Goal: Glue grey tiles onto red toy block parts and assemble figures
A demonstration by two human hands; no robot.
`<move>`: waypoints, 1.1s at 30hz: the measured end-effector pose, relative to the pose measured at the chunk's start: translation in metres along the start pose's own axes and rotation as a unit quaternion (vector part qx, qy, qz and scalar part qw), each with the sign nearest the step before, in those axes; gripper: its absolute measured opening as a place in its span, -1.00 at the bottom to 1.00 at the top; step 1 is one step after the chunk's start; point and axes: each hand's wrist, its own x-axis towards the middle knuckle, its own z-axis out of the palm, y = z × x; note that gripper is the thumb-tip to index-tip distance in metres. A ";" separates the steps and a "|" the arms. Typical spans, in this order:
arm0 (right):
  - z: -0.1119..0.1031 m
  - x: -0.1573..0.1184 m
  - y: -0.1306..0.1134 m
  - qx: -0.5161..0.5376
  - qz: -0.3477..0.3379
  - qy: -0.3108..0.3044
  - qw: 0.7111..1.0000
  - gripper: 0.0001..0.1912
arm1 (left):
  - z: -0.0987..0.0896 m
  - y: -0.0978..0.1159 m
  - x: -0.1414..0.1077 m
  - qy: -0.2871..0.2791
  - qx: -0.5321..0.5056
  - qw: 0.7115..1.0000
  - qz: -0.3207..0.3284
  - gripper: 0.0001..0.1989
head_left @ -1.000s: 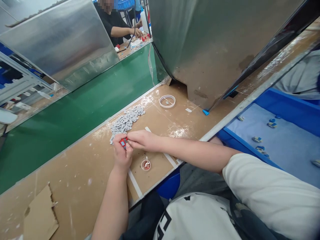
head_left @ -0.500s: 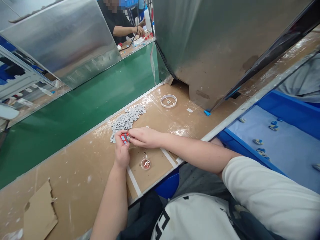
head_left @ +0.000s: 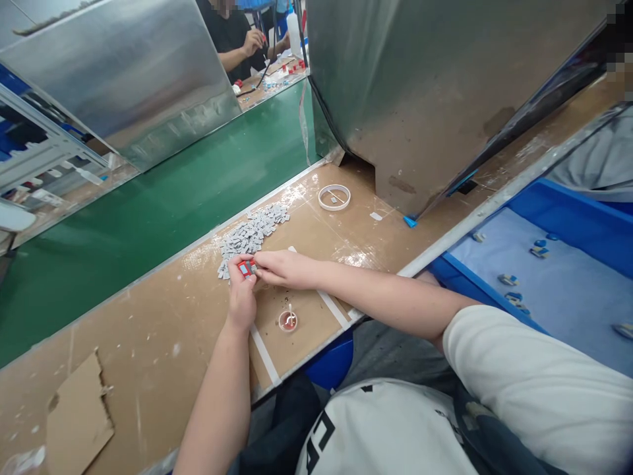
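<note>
A small red piece with pale and grey patches (head_left: 246, 268) is held between my two hands above the brown worktable (head_left: 163, 343). My left hand (head_left: 241, 293) is closed around its left side. From the right, my right hand (head_left: 284, 269) pinches its other edge with fingers pressed together. Just behind my hands lies a heap of small grey pieces (head_left: 250, 234). A small clear cup of reddish liquid with a thin stick in it (head_left: 287, 321) stands nearer to me, below my right hand.
A white ring (head_left: 334, 197) lies at the back, near a large metal panel (head_left: 420, 99). Torn cardboard (head_left: 79, 415) lies at front left. A blue tray (head_left: 459, 280) with small pieces is at right. Across the green strip, another person's hand (head_left: 254, 41) is raised.
My hands still hold the red piece, which is turned slightly. In the background, the other person's hand has risen from the far table.
</note>
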 end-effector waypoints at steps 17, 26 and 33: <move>0.004 -0.001 -0.005 0.009 -0.055 0.051 0.997 -0.67 | 0.010 0.020 0.001 0.050 -0.041 0.997 0.045 -0.73; -0.043 -0.011 -0.011 0.037 -0.073 -0.167 0.983 -0.49 | -0.010 0.036 0.017 -0.062 -0.363 0.922 -0.122 -0.49; -0.031 -0.013 -0.021 -0.022 -0.016 -0.337 0.941 -0.54 | -0.012 0.026 0.021 -0.022 -0.317 0.941 -0.118 -0.53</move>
